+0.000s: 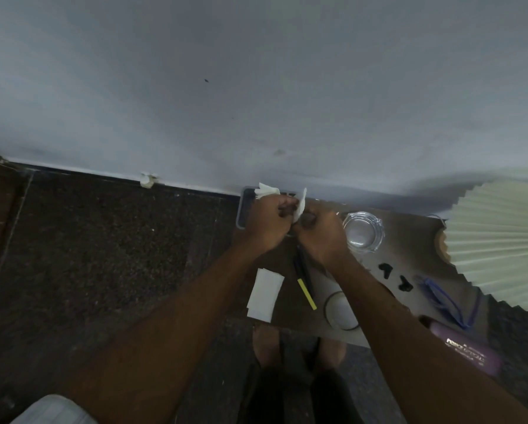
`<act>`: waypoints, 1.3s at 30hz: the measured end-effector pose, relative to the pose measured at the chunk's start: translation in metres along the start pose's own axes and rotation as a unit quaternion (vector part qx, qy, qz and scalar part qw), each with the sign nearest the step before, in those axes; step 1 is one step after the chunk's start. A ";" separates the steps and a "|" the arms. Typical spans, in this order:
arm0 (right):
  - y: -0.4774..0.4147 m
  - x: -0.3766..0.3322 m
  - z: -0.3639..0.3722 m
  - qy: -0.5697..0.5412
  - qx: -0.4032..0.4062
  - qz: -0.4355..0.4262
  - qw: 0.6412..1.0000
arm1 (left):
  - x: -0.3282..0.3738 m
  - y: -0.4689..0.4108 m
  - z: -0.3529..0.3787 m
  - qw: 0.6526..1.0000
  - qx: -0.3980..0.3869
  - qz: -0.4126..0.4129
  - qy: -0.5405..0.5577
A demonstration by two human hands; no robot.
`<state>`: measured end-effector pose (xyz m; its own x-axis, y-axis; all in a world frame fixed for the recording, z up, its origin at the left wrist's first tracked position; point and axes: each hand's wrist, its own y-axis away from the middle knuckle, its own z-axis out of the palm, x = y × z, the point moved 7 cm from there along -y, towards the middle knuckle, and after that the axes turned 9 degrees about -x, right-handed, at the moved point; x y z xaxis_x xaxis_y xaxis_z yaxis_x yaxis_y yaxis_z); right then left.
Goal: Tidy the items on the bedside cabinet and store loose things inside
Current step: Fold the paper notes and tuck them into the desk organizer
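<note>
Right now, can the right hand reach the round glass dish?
Probably yes. The glass dish sits just beside the right hand, with nothing between them. But that hand and the left hand both grip the white tissue, so it would likely have to let go first.

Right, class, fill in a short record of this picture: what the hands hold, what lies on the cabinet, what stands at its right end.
left hand: grips a white tissue
right hand: grips the same tissue
cabinet: glass ashtray, folded paper, yellow pen, two black earbuds, blue cord, purple tube
right end: pleated lampshade
partly hidden: round lid under the right forearm
</note>
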<state>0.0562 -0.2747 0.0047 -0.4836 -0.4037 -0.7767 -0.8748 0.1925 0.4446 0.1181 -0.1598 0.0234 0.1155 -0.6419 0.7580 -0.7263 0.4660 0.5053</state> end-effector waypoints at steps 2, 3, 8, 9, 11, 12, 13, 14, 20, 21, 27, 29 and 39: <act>0.002 -0.004 0.000 -0.006 -0.003 -0.018 1.000 | -0.001 0.000 -0.001 1.000 0.016 0.000 -0.018; 0.004 -0.005 0.000 -0.007 -0.005 -0.022 1.000 | -0.002 0.000 -0.001 0.999 0.022 -0.001 -0.023; 0.004 -0.007 -0.005 -0.011 0.003 -0.038 0.999 | -0.002 -0.001 -0.002 0.999 0.033 -0.007 0.000; 0.004 -0.007 -0.006 -0.009 0.006 -0.040 0.999 | -0.001 -0.001 -0.003 0.999 0.039 -0.004 0.000; 0.004 -0.006 -0.006 -0.005 0.012 -0.042 0.999 | -0.001 0.000 -0.004 0.999 0.045 -0.001 0.005; 0.005 -0.006 -0.007 -0.005 0.015 -0.042 0.999 | 0.000 0.000 -0.004 0.999 0.046 -0.001 0.013; 0.005 -0.006 -0.007 -0.006 0.016 -0.041 0.999 | 0.000 0.001 -0.005 0.999 0.048 -0.001 0.022; 0.005 -0.006 -0.007 -0.006 0.017 -0.039 0.999 | 0.001 0.002 -0.006 0.998 0.051 -0.001 0.030; 0.019 -0.001 -0.006 -0.010 0.043 0.000 0.999 | 0.000 0.028 -0.011 0.993 0.069 0.020 0.098; 0.023 -0.001 -0.004 -0.011 0.045 0.010 0.999 | -0.002 0.035 -0.011 0.992 0.073 0.018 0.102; 0.049 -0.001 0.009 -0.068 0.060 0.010 0.996 | -0.038 0.075 0.004 0.982 0.064 -0.037 0.176; 0.055 0.009 0.020 -0.078 0.044 0.027 0.996 | -0.059 0.085 0.010 0.978 0.063 -0.079 0.181; 0.089 0.068 0.095 0.130 -0.042 0.105 0.985 | -0.147 0.122 0.036 0.964 0.055 -0.247 0.087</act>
<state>-0.0574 -0.2002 -0.0502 -0.6197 -0.5799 -0.5289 -0.7461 0.2260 0.6263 -0.0118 -0.0300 -0.0412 0.5701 -0.6528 0.4989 -0.6198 0.0568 0.7827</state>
